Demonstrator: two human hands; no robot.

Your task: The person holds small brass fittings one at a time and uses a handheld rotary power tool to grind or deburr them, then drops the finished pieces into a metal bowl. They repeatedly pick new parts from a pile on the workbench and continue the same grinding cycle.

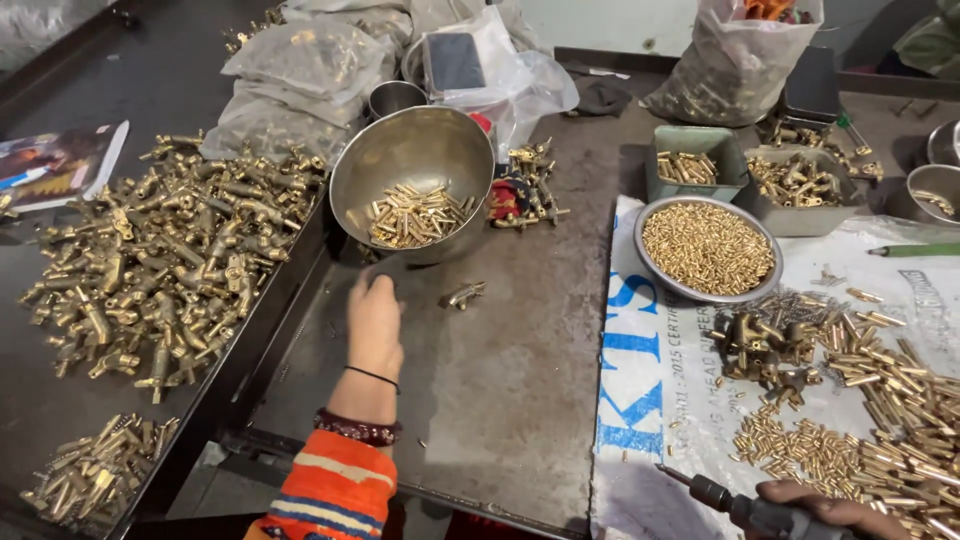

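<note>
Below one steel bowl (412, 160), left hand (374, 320); right hand (830, 510) gripping one screwdriver (745, 508)

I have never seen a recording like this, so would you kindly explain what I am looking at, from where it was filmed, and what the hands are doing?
There is no machine here: a person works with bare hands, and the one picture comes from a camera worn on the head, looking down at a dark metal workbench. The left hand, with a striped sleeve and bracelets, reaches toward a tilted steel bowl holding small brass pieces; it seems empty. A single brass fitting lies close by. The right hand, at the bottom edge, grips a dark power tool. A large pile of brass valve bodies lies on the left. On the right, a round tray of tiny brass pins and loose brass parts rest on a white printed sack.
</note>
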